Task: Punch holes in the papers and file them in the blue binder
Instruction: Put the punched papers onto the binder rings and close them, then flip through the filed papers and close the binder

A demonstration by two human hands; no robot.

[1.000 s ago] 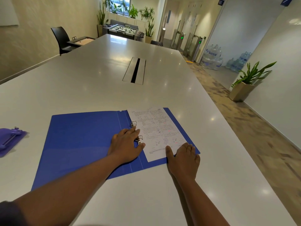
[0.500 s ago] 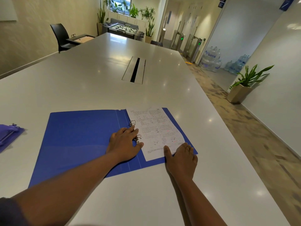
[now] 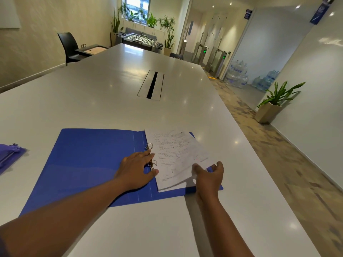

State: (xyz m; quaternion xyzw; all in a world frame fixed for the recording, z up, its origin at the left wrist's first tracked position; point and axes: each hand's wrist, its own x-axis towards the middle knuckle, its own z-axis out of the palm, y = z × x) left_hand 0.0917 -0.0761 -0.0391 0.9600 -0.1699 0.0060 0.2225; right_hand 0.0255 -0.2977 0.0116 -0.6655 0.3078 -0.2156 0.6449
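Note:
The blue binder (image 3: 89, 164) lies open and flat on the white table (image 3: 111, 101). A stack of printed papers (image 3: 174, 154) sits on its two metal rings (image 3: 151, 154), over the right cover. My left hand (image 3: 136, 170) rests flat on the binder's spine, fingertips touching the lower ring. My right hand (image 3: 208, 178) holds the papers at their lower right edge, thumb on top and fingers curled behind. That edge is raised off the cover and casts a shadow on it.
A purple hole punch (image 3: 9, 154) sits at the far left edge of view. A cable slot (image 3: 152, 88) runs along the table's middle. The table's right edge drops to a carpeted floor with a potted plant (image 3: 274, 102).
My right hand, which lay flat at the binder's lower right corner, has risen and taken hold of the papers' edge, lifting it. The left hand stays by the rings.

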